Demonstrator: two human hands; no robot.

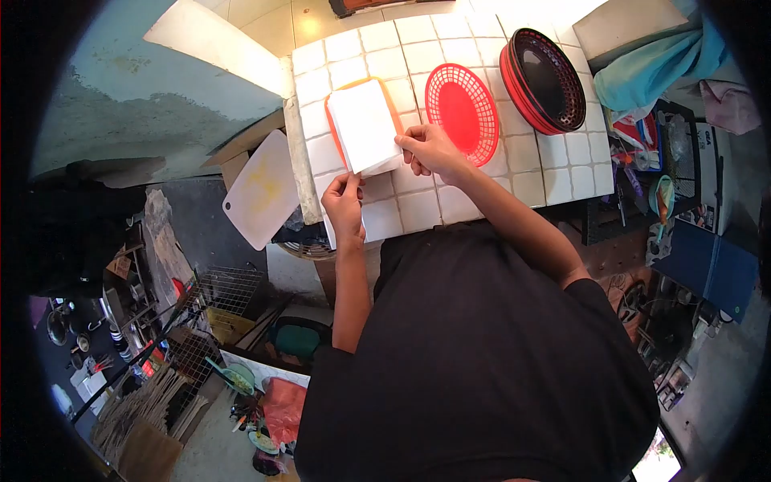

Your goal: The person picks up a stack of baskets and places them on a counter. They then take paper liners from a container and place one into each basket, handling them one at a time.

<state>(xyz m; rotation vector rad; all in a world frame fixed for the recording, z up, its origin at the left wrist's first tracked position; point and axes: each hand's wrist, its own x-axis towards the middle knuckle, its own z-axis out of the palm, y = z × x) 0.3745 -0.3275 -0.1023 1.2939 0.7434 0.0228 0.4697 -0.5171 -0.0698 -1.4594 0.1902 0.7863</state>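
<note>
My left hand [344,207] pinches the near corner of a white paper sheet [365,120], its fingers closed. At the right corner of the same sheet, my right hand [432,150] is closed too, thumb against forefinger. The paper looks like a stack with several edges showing at the left, and it lies over an orange tray or holder [391,104] whose rim shows around it. Just right of my right hand, a red oval plastic basket [463,112] with a lattice rim stands on the tiled counter [530,173].
Nested oval baskets, black [550,76] over red, stand at the counter's right. A white cutting board [265,189] with yellow stains leans at the left end. Turquoise cloth [650,76] hangs at the right, above a cluttered shelf. Wire racks [229,289] stand lower left.
</note>
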